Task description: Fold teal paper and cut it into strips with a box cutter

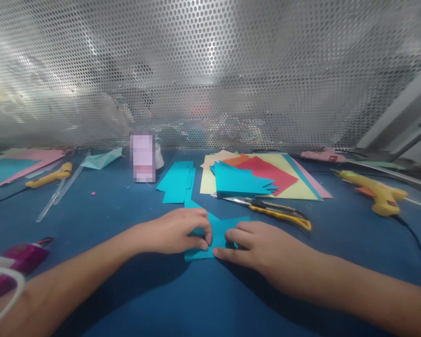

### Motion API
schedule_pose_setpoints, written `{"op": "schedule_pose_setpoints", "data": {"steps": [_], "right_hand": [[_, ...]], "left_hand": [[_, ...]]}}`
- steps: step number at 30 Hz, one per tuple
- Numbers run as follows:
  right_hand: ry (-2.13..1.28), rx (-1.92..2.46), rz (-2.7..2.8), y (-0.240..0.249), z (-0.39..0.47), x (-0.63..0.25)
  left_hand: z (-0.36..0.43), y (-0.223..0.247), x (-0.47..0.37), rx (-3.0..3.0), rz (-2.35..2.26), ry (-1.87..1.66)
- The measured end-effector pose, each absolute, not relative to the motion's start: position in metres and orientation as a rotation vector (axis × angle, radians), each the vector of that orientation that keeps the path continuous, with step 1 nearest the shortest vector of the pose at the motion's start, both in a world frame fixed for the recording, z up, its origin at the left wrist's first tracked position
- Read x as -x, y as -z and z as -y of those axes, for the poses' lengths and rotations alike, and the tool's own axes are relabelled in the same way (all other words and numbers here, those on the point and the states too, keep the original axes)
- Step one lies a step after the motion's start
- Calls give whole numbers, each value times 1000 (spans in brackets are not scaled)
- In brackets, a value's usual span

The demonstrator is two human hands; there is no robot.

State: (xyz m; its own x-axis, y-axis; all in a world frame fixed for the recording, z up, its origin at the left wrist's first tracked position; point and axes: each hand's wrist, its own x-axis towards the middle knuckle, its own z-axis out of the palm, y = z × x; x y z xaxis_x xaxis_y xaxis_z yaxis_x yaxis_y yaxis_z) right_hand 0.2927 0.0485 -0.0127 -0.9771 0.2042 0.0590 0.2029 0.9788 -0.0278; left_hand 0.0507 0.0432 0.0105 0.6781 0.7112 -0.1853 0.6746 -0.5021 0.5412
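Observation:
A sheet of bright blue paper (219, 229) lies on the table in front of me, between my hands. My left hand (182, 230) grips its left side, with thumb and forefinger bent close together on it. On the right side, my right hand (257, 245) holds the sheet with curled fingers and the thumb at its lower edge. The fingers cover parts of the paper, so any crease beneath them is hidden. Just beyond lie blue paper strips (177, 182) and a yellow-handled utility knife (280, 214).
Cut blue pieces (238, 180) rest on coloured sheets (294, 180). Yellow glue guns (382, 192) (52, 175) lie at both sides, with cords. A magenta tool (28, 257) is near my left forearm. A blurred container (142, 157) stands before the perforated metal panel (210, 70).

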Motion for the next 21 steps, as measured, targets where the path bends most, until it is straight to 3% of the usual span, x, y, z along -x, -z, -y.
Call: {"op": "schedule_pose_setpoints", "data": {"steps": [21], "right_hand": [[88,255,3078,13,-46,-293]], "left_hand": [[-42,-10,-49,-2329,-1049,-77]]}}
